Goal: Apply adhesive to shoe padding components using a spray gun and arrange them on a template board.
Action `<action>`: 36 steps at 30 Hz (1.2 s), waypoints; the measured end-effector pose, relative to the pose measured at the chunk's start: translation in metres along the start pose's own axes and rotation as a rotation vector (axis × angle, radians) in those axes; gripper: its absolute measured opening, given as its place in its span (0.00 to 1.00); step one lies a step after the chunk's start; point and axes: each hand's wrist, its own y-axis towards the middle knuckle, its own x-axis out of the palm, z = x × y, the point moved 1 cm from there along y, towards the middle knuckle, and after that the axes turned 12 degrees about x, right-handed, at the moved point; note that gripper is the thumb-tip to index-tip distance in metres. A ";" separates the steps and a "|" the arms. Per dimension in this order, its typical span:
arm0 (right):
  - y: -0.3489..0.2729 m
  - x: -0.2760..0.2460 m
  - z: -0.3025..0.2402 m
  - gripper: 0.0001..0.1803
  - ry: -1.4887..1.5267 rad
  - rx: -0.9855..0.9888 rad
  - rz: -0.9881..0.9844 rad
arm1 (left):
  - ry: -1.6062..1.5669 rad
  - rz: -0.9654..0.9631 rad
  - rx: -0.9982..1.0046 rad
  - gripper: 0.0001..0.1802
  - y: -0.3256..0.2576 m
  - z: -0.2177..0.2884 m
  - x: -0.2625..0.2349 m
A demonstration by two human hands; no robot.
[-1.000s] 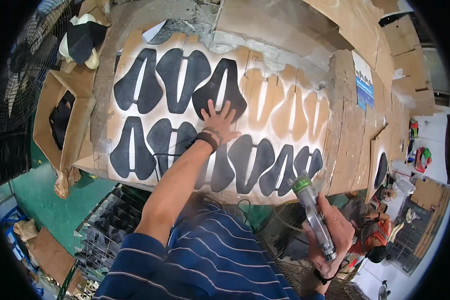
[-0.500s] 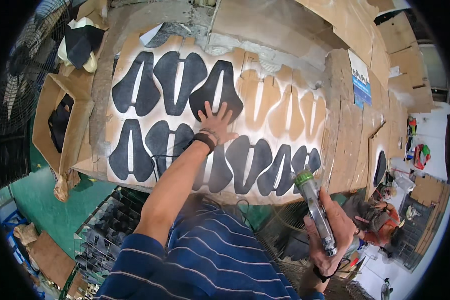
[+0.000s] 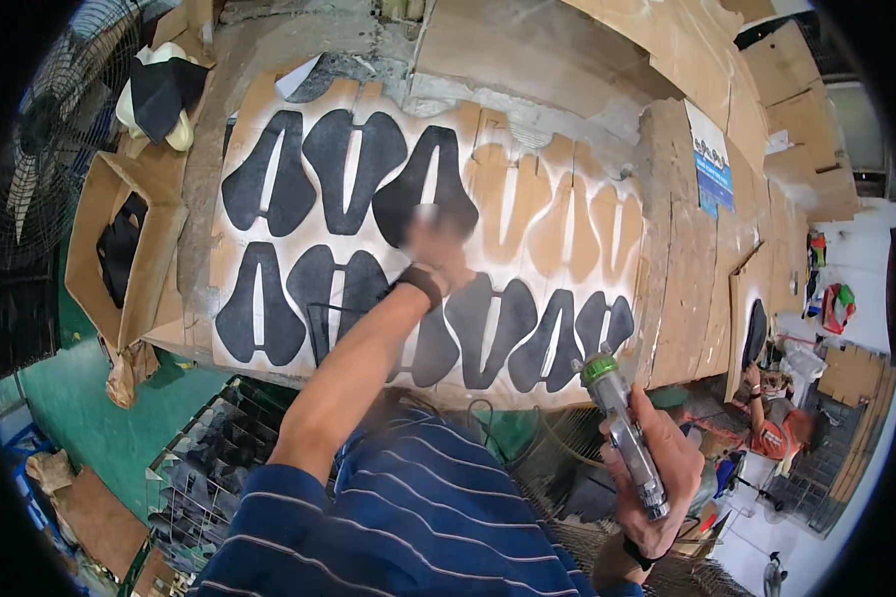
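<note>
My left hand [image 3: 436, 244] is over the lower end of a black shoe-upper-like cut piece [image 3: 398, 204] in the far row. Motion smears its fingers, so I cannot tell whether it grips the piece. My right hand [image 3: 657, 463], at the lower right, is closed around a clear cylinder with a green collar [image 3: 615, 406] and a metal end, tilted beside the board's near edge. Several more black pieces with slots, such as the one at far left [image 3: 244, 189], lie in two rows on a cardboard sheet [image 3: 356, 95] misted with white.
Bare brown outlines [image 3: 565, 234] mark the sheet's right part. At left stand an open cardboard box [image 3: 149, 264] and a large fan [image 3: 65, 149]. A wire rack of dark pieces [image 3: 214, 463] is below. At right, a co-worker [image 3: 782, 433] reaches toward an upright cardboard panel [image 3: 742, 308].
My left hand was spread flat on the black piece; now it is blurred by motion there. My right hand keeps the cylinder, slightly lower. The co-worker's arm has risen toward the panel.
</note>
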 end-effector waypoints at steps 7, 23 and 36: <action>0.003 -0.005 -0.010 0.30 -0.029 -0.006 0.035 | -0.331 -0.013 0.059 0.49 -0.006 0.041 0.008; 0.012 -0.020 -0.001 0.33 -0.010 -0.095 -0.214 | -0.453 0.217 -0.022 0.43 -0.015 0.048 0.061; 0.018 -0.001 -0.013 0.33 -0.006 -0.089 -0.203 | -0.445 0.195 -0.056 0.41 -0.017 0.053 0.055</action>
